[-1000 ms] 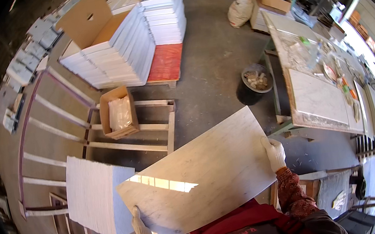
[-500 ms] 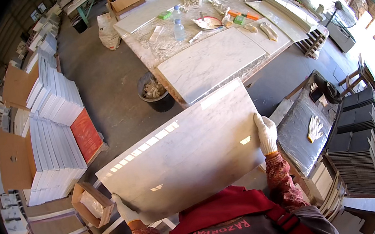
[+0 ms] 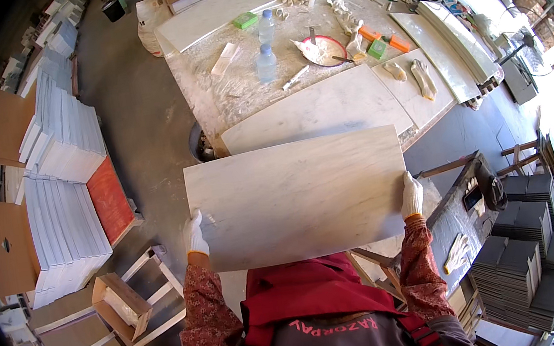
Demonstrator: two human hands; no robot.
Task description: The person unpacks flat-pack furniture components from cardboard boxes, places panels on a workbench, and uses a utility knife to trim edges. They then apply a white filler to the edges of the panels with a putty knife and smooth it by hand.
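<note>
Between my hands I hold a large rectangular white marble slab (image 3: 298,198) with faint grey veins, level in front of my red apron. My left hand (image 3: 196,234), in a white knit glove, grips its left edge. The right edge is gripped by my right hand (image 3: 411,196), gloved the same way. In both hands the fingers partly go out of sight at the slab. Just beyond its far edge, another marble slab (image 3: 318,110) lies flat on the dusty worktable (image 3: 197,85).
The table carries plastic bottles (image 3: 267,65), a red-rimmed bowl (image 3: 331,51) of white paste and orange tools (image 3: 399,43). A dark bucket (image 3: 198,145) stands by its left corner. White slabs (image 3: 68,223) are stacked at left; dark tiles (image 3: 510,268) at right. A glove (image 3: 457,252) lies on the side table.
The held slab has swung from a slant to nearly straight across, its left end moving away from me and up. The worktable appears closer. Both hands keep their grip.
</note>
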